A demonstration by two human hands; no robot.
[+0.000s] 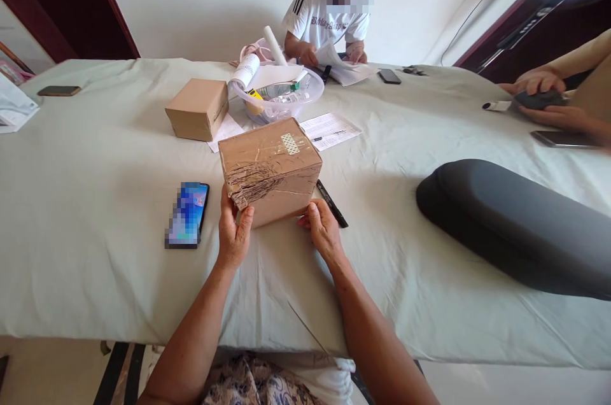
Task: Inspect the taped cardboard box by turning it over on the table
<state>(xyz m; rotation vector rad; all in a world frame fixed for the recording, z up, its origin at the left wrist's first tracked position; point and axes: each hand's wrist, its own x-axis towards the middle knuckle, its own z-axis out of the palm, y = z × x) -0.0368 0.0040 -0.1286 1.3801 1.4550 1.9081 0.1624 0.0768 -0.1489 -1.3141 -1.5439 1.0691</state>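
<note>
A taped cardboard box [286, 185], dark scribbles across its left corner and a dotted label on top, is held tilted over the table between my two hands. My left hand [235, 233] grips its lower left corner, thumb on the near face. At the lower right corner, my right hand [322, 227] pinches the edge with thumb and curled fingers. A black marker [333, 204] lies just beyond my right hand. To the left of the box rests a phone [188, 214] with its screen lit.
Behind stand a second cardboard box [198, 109] and a plastic basin [312, 92] of bottles and rolls, near a printed sheet [341, 130]. A black padded seat [515, 227] occupies the right side. One person [329, 16] holds papers across the table; another person's hands [544, 96] hold a dark object.
</note>
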